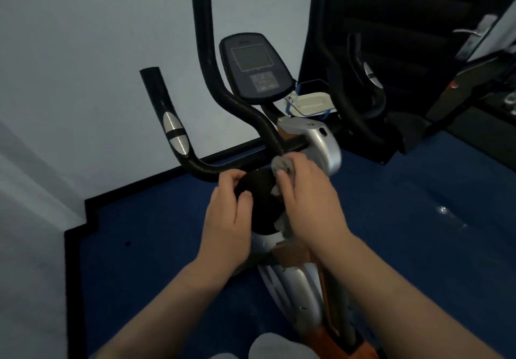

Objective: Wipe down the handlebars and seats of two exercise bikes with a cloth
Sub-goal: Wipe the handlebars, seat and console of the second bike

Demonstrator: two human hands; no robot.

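At the near edge, a rounded grey shape [275, 346] showed between the two bare forearms; what it was could not be told. Beyond it, the silver and orange frame of the exercise bike [293, 283] ran away from the camera over the dark blue carpeted floor [156, 247].

The left hand [227, 219] was clenched around the black padded centre of the handlebar [255, 183], fingers curled over its top and thumb beneath. Just to its right, the right hand [310, 202] grasped a crumpled pale grey cloth [282, 164] and pressed it against the same padded centre, where the right-hand bar met it. Bits of cloth showed above the fingers and below the palm.

From that centre, the black foam-covered handlebar rose in two curved arms. The left arm [167, 113] carried an oval silver pulse sensor [175, 131]; the other arm [206, 51] stood taller, nearer the middle.

Farther back sat the dark oval console with a grey screen [255, 65]. To its right lay a cream plastic tray [312, 103]. Beyond that stood a second black machine [360, 102], and the pale wall [83, 37] filled the far left.
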